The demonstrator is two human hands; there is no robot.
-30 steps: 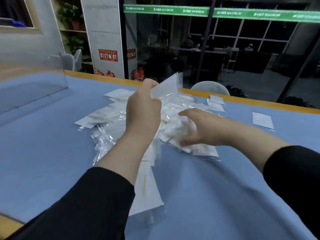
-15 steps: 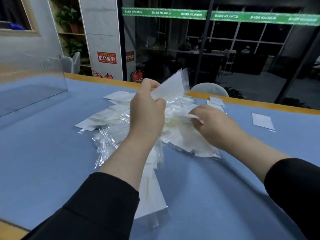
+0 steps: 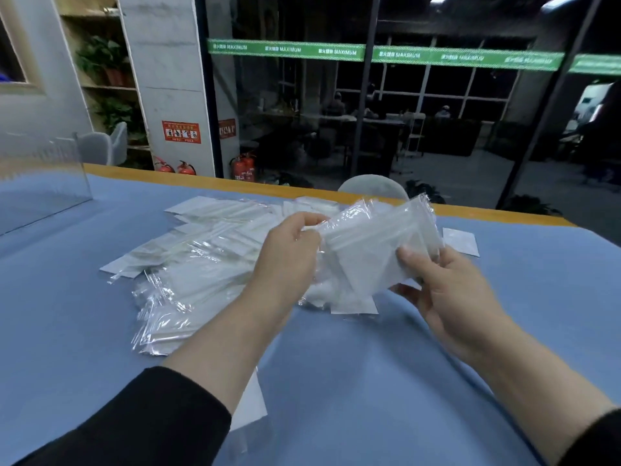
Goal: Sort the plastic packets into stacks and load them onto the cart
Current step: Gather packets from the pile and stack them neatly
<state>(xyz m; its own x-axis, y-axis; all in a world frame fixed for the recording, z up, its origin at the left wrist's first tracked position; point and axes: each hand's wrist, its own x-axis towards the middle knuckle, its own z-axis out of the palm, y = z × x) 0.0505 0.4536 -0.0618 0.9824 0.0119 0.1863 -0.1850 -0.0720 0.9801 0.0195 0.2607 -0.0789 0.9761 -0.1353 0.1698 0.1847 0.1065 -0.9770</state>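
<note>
A loose heap of clear plastic packets (image 3: 201, 260) with white inserts lies on the blue table (image 3: 369, 381). Above its right side I hold a small bunch of packets (image 3: 376, 243) lifted off the table. My left hand (image 3: 289, 253) pinches the bunch at its left edge. My right hand (image 3: 447, 290) grips its lower right corner, thumb on top. One packet (image 3: 248, 408) lies under my left forearm near the front edge. No cart is in view.
A single packet (image 3: 460, 241) lies apart at the right. A clear acrylic panel (image 3: 40, 183) stands at the table's far left. The table's orange far edge (image 3: 201, 181) runs before a grey chair back (image 3: 373, 186) and a glass wall.
My right hand has left the heap and taken the bunch's lower right corner. Both hands have carried the bunch to the right, and it has grown thicker. My view has tilted up.
</note>
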